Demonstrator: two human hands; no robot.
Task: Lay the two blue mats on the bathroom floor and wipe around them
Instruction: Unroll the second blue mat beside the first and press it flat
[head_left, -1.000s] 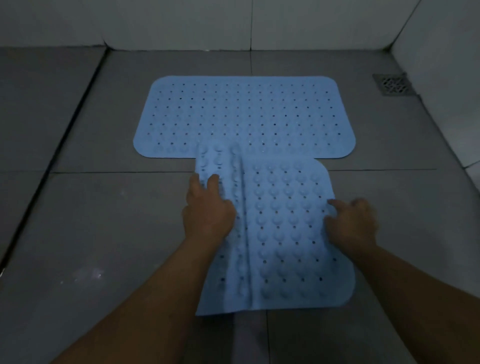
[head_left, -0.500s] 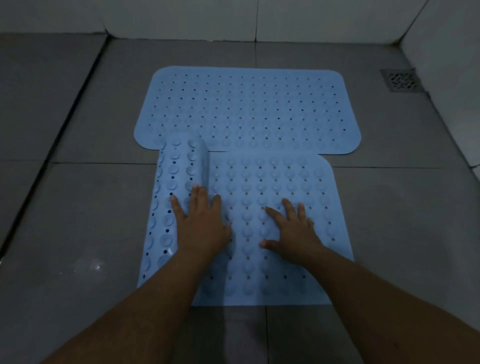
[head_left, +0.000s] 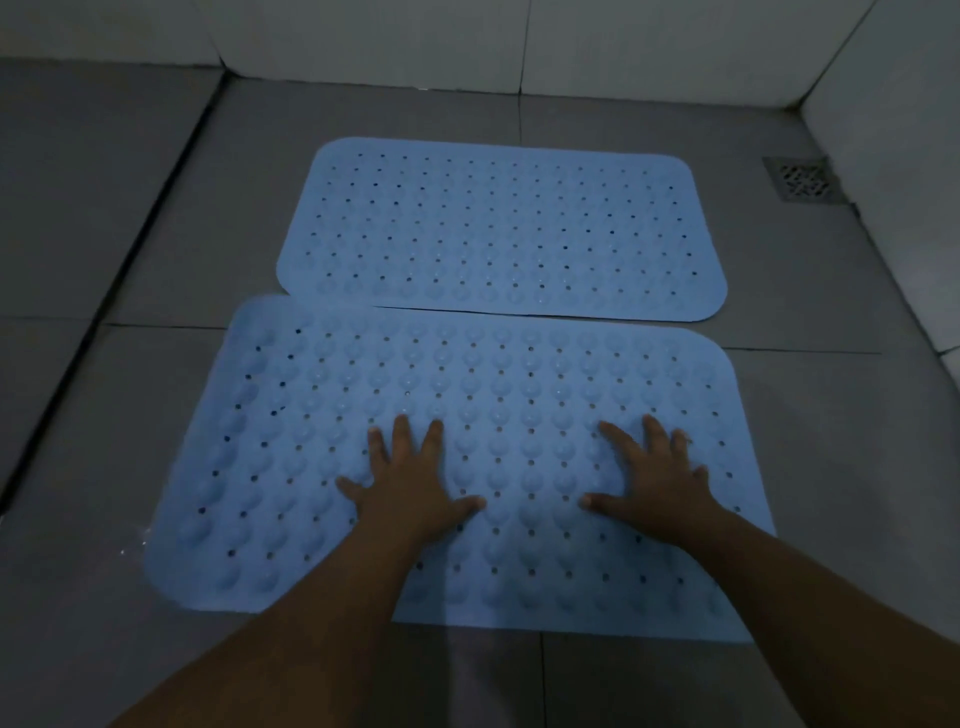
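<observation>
Two blue perforated rubber mats lie flat on the grey tiled floor. The far mat (head_left: 498, 228) sits near the back wall. The near mat (head_left: 467, 384), suction cups facing up, lies spread out just in front of it, and its far left corner slightly overlaps the far mat's near edge. My left hand (head_left: 410, 488) presses flat on the near mat left of its middle, fingers spread. My right hand (head_left: 654, 483) presses flat on it to the right, fingers spread too. Neither hand holds anything.
A square metal floor drain (head_left: 802, 179) sits at the far right by the white tiled wall (head_left: 883, 104). A dark groove (head_left: 104, 291) runs along the floor on the left. Small water drops (head_left: 130, 543) glint beside the near mat's left edge.
The near mat was folded over on its left half; it has been unrolled leftward and now lies fully flat. Both hands went from holding the fold to pressing flat on the mat.
</observation>
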